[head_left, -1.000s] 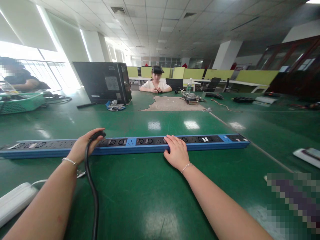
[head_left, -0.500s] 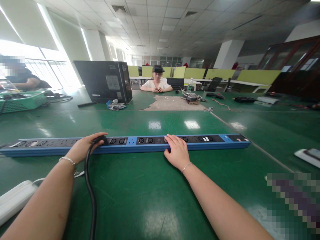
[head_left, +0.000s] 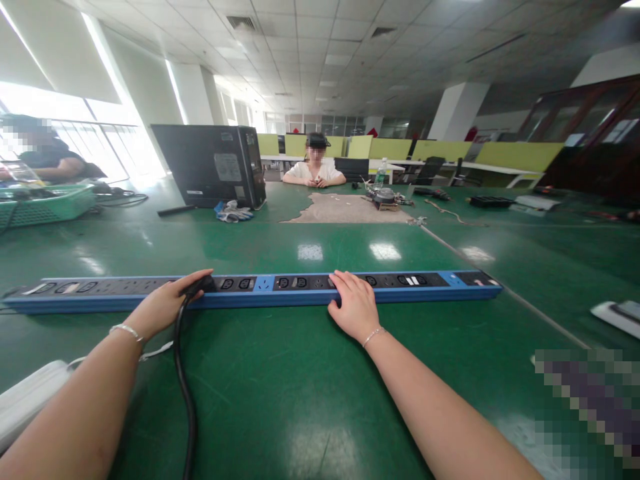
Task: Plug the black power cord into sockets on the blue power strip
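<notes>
A long blue power strip point(head_left: 295, 298) with black socket panels lies crosswise on the green table point(head_left: 280, 393). My left hand point(head_left: 167, 303) is closed round a black plug point(head_left: 204, 285) at the strip's top, left of the middle; whether the plug is seated in a socket is hidden. Its thick black cable point(head_left: 184, 393) runs down toward me. My right hand point(head_left: 354, 303) rests on the strip right of the middle, fingers over the top face and thumb at the front edge, gripping it.
A black computer case point(head_left: 210, 163) stands at the back left beside gloves point(head_left: 233, 212). At far left is a green basket point(head_left: 55, 203). A person point(head_left: 315, 170) sits opposite. White devices lie at lower left point(head_left: 33, 397) and right point(head_left: 620, 317).
My left hand and forearm have shifted slightly left, with the wrist a little lower. The black cable has swung slightly right. My right hand stays on the strip.
</notes>
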A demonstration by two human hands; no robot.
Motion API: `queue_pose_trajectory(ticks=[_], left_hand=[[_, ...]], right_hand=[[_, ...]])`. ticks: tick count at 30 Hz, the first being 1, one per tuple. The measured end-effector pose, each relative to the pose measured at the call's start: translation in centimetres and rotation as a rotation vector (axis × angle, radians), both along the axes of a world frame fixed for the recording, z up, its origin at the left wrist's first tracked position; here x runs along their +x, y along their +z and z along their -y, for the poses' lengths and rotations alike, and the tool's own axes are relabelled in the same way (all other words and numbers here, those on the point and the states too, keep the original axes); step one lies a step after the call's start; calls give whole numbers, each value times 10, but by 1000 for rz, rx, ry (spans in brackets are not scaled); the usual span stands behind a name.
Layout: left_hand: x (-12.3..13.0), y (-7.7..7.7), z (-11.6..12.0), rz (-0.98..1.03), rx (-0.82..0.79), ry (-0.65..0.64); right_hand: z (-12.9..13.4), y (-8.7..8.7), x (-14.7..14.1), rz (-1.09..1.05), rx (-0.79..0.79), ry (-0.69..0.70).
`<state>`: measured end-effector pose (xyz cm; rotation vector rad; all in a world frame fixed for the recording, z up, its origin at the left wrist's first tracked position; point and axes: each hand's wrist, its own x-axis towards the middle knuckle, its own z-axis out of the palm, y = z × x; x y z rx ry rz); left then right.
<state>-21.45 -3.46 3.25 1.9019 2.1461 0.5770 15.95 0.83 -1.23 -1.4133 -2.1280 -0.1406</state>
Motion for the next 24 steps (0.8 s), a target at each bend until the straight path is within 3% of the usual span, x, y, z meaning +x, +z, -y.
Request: queue_pose_trajectory(ticks=[7, 11, 17, 24], left_hand=[[-3, 17, -2, 117, -56, -39], [3, 27, 0, -51, -119, -15], [11, 28, 1, -339, -184, 36], [28, 28, -6, -494, -192, 147]], right_hand=[[-1, -2, 0, 3, 4, -7], [-1, -2, 0, -6, 12, -4], [0, 0, 0, -11, 4, -1], [0, -1, 1, -7, 9, 2]])
